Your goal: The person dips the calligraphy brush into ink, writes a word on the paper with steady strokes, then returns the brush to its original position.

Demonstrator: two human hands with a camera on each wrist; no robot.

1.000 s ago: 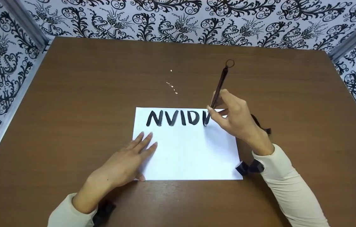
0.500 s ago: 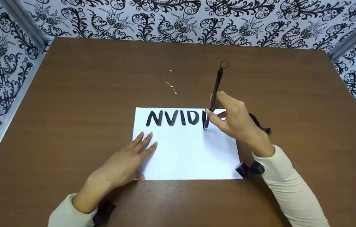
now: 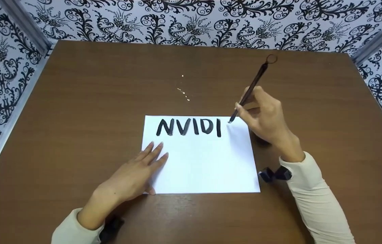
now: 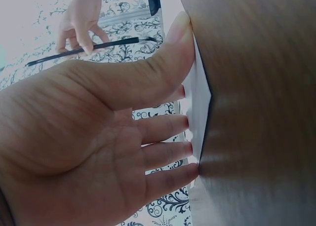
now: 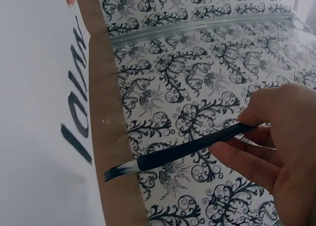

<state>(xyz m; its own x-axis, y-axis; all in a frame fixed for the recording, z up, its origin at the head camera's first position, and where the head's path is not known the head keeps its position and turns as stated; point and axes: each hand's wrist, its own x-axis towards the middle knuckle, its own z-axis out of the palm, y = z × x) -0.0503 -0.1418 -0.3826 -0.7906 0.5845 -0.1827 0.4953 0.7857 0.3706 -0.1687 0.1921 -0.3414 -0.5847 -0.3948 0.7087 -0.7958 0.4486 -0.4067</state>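
Note:
A white sheet of paper point(image 3: 197, 166) lies on the brown table, with the black painted letters NVIDI point(image 3: 189, 127) along its far edge. My right hand point(image 3: 267, 117) pinches a dark paintbrush point(image 3: 252, 84) between thumb and fingers. The brush tip points down at the paper just right of the last stroke; a ring tops the handle. In the right wrist view the wet black bristles point(image 5: 118, 171) show, pale near the handle. My left hand point(image 3: 133, 174) rests on the sheet's left side with spread fingers, its thumb at the near corner in the left wrist view.
Several small pale specks point(image 3: 184, 93) dot the wooden table point(image 3: 92, 84) beyond the paper. Black-and-white patterned panels point(image 3: 191, 23) stand along the table's back and sides. A dark strapped device point(image 3: 275, 174) sits at the right wrist.
My right hand has lifted from the bottom of the last upright stroke and moved right and away with the brush, uncovering that stroke. My left hand stays in place.

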